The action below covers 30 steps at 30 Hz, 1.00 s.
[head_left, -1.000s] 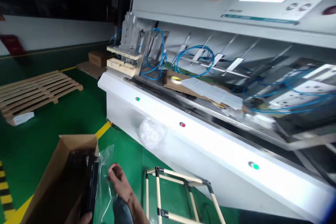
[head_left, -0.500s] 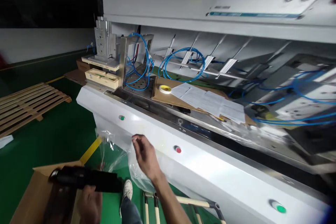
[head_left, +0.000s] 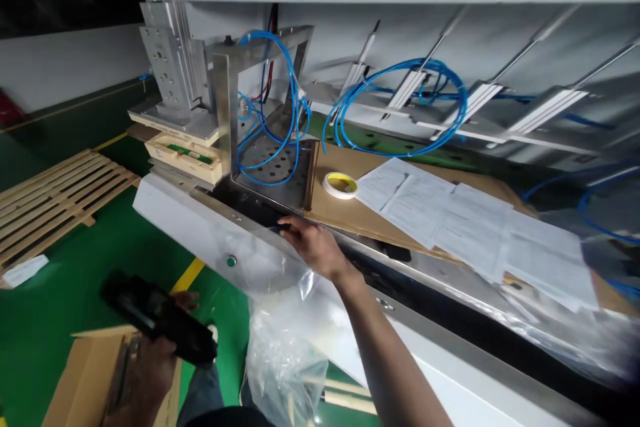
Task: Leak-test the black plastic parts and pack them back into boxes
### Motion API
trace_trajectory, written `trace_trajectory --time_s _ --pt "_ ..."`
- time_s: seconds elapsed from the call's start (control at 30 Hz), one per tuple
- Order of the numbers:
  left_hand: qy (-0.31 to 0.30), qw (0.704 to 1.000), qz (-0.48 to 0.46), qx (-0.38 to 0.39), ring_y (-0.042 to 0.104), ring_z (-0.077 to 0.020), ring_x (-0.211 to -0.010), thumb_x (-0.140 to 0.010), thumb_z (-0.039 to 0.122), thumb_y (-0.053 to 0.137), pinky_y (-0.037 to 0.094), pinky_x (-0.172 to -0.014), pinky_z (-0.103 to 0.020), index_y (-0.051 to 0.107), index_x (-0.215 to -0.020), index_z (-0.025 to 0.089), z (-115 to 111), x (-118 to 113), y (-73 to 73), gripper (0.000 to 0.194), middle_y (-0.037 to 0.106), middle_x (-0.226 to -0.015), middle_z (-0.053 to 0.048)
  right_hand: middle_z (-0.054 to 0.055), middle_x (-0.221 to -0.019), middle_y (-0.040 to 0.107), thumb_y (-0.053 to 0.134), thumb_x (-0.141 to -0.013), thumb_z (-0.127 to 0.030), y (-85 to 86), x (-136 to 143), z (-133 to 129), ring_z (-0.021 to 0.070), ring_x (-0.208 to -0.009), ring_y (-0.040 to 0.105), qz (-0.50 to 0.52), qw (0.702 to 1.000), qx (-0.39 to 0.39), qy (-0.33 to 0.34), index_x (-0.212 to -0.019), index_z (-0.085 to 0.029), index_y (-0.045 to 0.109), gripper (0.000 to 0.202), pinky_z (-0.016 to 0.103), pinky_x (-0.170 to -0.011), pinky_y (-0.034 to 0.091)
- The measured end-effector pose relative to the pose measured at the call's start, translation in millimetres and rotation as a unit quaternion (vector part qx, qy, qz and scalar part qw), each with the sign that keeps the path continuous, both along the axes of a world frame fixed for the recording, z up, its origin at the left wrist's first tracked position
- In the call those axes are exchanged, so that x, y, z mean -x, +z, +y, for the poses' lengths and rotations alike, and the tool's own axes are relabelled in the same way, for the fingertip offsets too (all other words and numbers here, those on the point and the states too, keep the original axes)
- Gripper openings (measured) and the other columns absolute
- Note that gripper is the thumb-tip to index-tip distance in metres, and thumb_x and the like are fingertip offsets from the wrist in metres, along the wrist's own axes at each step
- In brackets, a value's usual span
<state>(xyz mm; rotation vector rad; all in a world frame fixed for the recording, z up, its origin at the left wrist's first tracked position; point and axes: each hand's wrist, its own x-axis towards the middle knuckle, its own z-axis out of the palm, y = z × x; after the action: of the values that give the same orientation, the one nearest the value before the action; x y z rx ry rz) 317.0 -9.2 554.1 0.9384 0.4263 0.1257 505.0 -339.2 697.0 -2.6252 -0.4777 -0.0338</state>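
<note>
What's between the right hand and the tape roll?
In the head view, a narrow metal strip shows beyond the right hand, then the front part of the cardboard sheet under the tape roll.

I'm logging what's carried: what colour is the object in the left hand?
Black: the object in the left hand shows, blurred, in the head view.

Right forearm (head_left: pixel 395 353) bare and stretched out, slanting up and leftward from the bottom edge! The right hand (head_left: pixel 315 248) is out front, bent fingers (head_left: pixel 294 223) bunched into a pinch at the tips. Down on the left, lower than its partner, the left hand (head_left: pixel 153 363) is curled in a grip, thumb (head_left: pixel 165 345) uppermost, slightly blurred.
</note>
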Motion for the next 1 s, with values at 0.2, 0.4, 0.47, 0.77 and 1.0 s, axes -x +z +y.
trace_trajectory --time_s 0.2,0.4,0.47,0.77,1.0 --pt "-0.33 0.93 -0.048 -0.155 0.064 -0.0286 -0.098 -0.054 0.017 0.068 0.054 -0.087 -0.038 0.075 -0.124 0.022 -31.3 -94.7 53.9 0.071 0.074 -0.104 -0.006 0.011 -0.114 0.08 0.064 -0.101 -0.045 -16.7 -19.1 6.7 0.0278 -0.098 0.074 -0.008 0.988 0.127 -0.09 -0.128 -0.024 0.074 0.035 0.033 -0.077 0.05" --pt "-0.387 0.901 -0.04 -0.191 0.054 -0.0199 -0.083 -0.057 0.016 0.063 0.044 -0.08 -0.032 0.069 -0.134 0.023 -70.0 -164.6 79.4 0.077 0.064 -0.087 0.001 0.012 -0.11 0.078 0.06 -0.105 -0.045 -13.1 22.0 4.9 0.0252 -0.104 0.069 -0.234 0.947 0.136 -0.175 -0.124 -0.018 0.073 0.035 0.034 -0.09 0.045" --pt "-0.364 0.916 -0.026 -0.169 0.056 -0.0226 -0.091 -0.058 0.019 0.064 0.044 -0.087 -0.033 0.072 -0.128 0.022 -74.5 -175.1 73.5 0.071 0.068 -0.091 -0.001 0.01 -0.103 0.078 0.064 -0.103 -0.043 -8.6 46.0 4.5 0.024 -0.097 0.067 -0.331 0.909 0.122 -0.221 -0.119 -0.019 0.073 0.031 0.035 -0.087 0.045" --pt "-0.348 0.931 0.055 -0.093 0.061 -0.0326 -0.117 -0.055 0.025 0.064 0.044 -0.109 -0.041 0.079 -0.095 0.02 -71.0 -187.3 69.8 0.043 0.077 -0.098 -0.008 0.016 -0.135 0.07 0.063 -0.099 -0.06 -63.6 94.8 37.3 0.0342 -0.128 0.06 -0.196 0.952 0.136 -0.194 -0.144 -0.017 0.06 0.062 0.05 -0.106 0.046" --pt "-0.349 0.929 0.113 0.046 0.064 -0.0426 -0.122 -0.052 0.028 0.061 0.055 -0.104 -0.054 0.078 -0.079 0.012 -69.0 -205.6 97.1 0.036 0.078 -0.115 -0.02 0.015 -0.131 0.069 0.058 -0.101 -0.056 -73.0 108.6 20.3 0.0319 -0.124 0.063 -0.192 0.945 -0.064 -0.258 -0.137 -0.023 0.064 0.049 0.05 -0.104 0.051"
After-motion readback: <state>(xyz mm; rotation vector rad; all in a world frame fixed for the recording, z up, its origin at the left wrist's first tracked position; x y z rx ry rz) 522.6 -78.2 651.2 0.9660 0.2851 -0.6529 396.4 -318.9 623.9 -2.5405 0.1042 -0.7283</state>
